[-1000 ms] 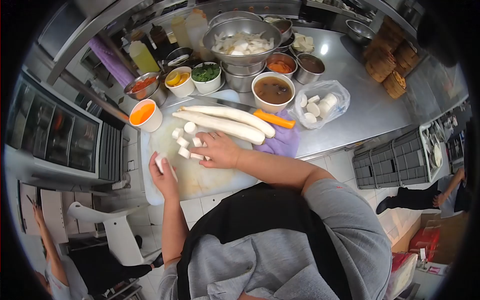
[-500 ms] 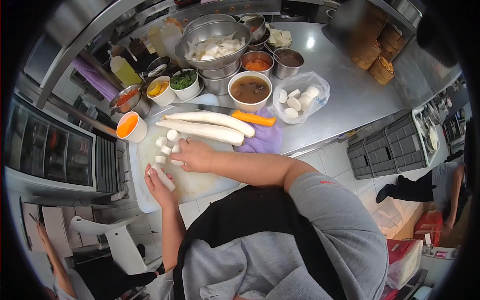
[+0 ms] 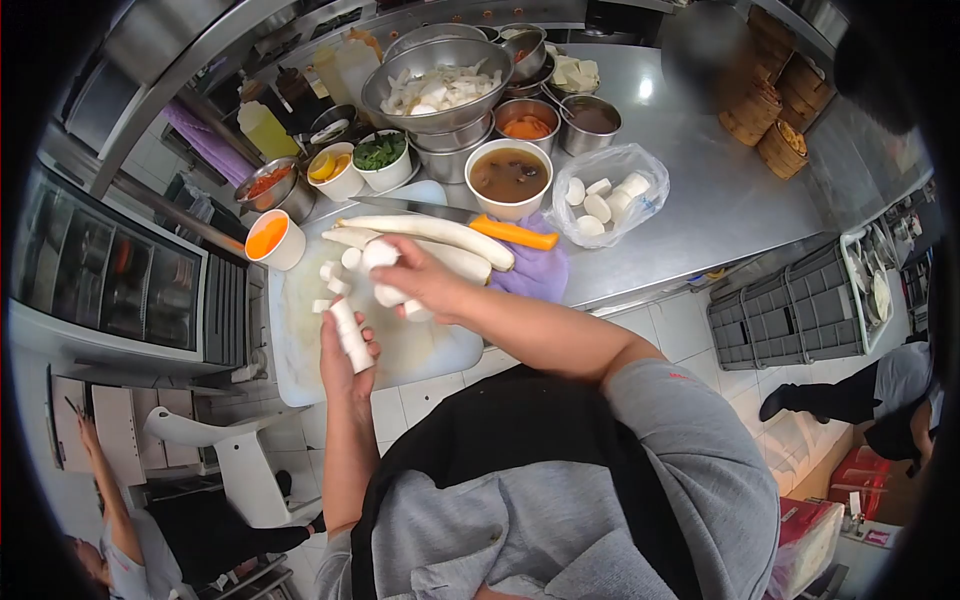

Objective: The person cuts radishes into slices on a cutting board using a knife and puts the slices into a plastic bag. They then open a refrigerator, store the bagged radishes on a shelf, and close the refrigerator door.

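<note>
My left hand [image 3: 347, 350] is closed around a row of white root pieces [image 3: 349, 333], held above the cutting board [image 3: 300, 350]. In my right hand [image 3: 430, 280] are a few more thick white pieces [image 3: 380, 256], blurred by motion, over the middle of the board. Several loose pieces [image 3: 332, 272] lie on the board between and beyond my hands. Behind them rest long peeled white roots [image 3: 440, 228], partly hidden by my right hand. A knife with an orange handle [image 3: 515, 232] lies just past the roots, on a purple cloth [image 3: 535, 270].
A clear plastic bag [image 3: 610, 195] with white pieces stands right of a tub of brown liquid [image 3: 508, 180]. Tubs of greens [image 3: 381, 150], lemon [image 3: 330, 168] and orange food [image 3: 270, 238] line the back left. A steel colander [image 3: 437, 95] sits on stacked pots.
My right hand has lifted from the board with white pieces in its grip. My left hand now holds a row of pieces, raised and turned more upright.
</note>
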Tool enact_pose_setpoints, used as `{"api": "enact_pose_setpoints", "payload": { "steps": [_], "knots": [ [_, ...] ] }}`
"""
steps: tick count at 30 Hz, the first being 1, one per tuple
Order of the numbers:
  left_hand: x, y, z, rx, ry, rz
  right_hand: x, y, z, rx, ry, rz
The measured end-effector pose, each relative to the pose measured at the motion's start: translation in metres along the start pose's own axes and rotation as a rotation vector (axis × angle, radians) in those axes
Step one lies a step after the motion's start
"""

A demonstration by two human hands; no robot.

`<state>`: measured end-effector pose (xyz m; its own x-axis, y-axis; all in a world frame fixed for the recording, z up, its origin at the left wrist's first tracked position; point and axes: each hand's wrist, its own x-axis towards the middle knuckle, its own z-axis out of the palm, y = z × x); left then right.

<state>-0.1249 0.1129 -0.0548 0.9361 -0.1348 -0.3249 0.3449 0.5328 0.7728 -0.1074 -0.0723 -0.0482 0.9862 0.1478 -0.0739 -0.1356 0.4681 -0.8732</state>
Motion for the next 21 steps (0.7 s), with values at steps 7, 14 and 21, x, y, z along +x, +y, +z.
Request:
{"api": "enact_pose_setpoints", "payload": {
  "steps": [7, 14, 21],
  "knots": [
    [0.023, -0.031, 0.123, -0.307, -0.502, -0.677, -0.076, -0.089, -0.109, 0.537, 0.100, -0.099],
    [0.075, -0.143, 0.273, -0.053, -0.523, -0.782, -0.089, -0.121, -0.221, 0.486, 0.617, -0.152],
    [0.104, -0.199, 0.345, 0.118, -0.221, -0.491, -0.075, -0.138, -0.252, 0.276, 0.910, -0.327]
  ]
}}
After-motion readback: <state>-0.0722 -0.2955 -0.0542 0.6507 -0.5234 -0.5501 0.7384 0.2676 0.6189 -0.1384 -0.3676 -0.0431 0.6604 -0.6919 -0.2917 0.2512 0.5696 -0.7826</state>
